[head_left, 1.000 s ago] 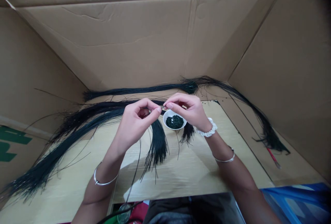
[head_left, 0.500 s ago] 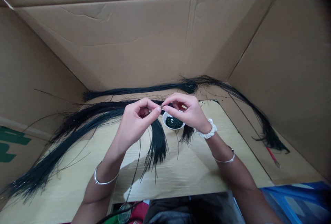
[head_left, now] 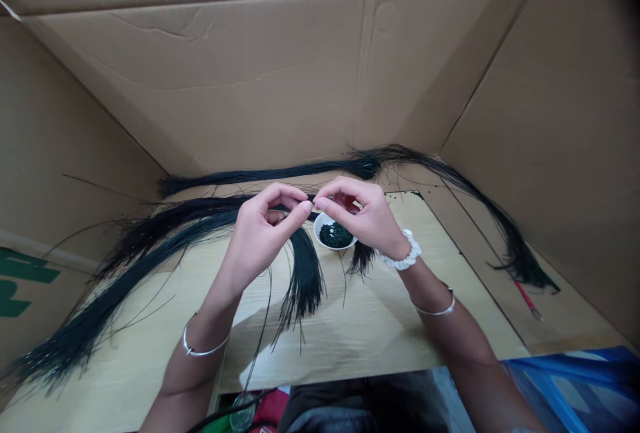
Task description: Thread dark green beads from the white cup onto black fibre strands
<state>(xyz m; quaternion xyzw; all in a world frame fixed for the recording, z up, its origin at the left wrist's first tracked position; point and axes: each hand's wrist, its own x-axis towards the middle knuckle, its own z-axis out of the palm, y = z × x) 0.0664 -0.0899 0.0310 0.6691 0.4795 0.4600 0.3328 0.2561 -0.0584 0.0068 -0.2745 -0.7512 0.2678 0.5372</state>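
My left hand (head_left: pixel 267 230) and my right hand (head_left: pixel 357 213) meet fingertip to fingertip above the table. Each has thumb and forefinger drawn into a pinch; whatever lies between the tips is too small to make out. Just below my right fingers sits a white bowl (head_left: pixel 317 232) of tiny dark green bits, perhaps beads. Under my left hand runs a bundle of dark green strands (head_left: pixel 145 263), and its cut end (head_left: pixel 306 273) fans out in front of the bowl. A blacker bundle (head_left: pixel 165 216) lies behind it, with a dark end (head_left: pixel 361 258) showing below my right hand.
Cardboard walls (head_left: pixel 225 80) close in the back and both sides. Along the back lies another strand bundle (head_left: pixel 270 172); a loose one (head_left: pixel 480 193) curves down the right, near a red-handled tool (head_left: pixel 525 298). Blue patterned material (head_left: pixel 575 386) is at the front right.
My left thumb and forefinger have parted slightly, and the fingertips of both hands sit a touch higher. The bowl and bundles stay where they were.
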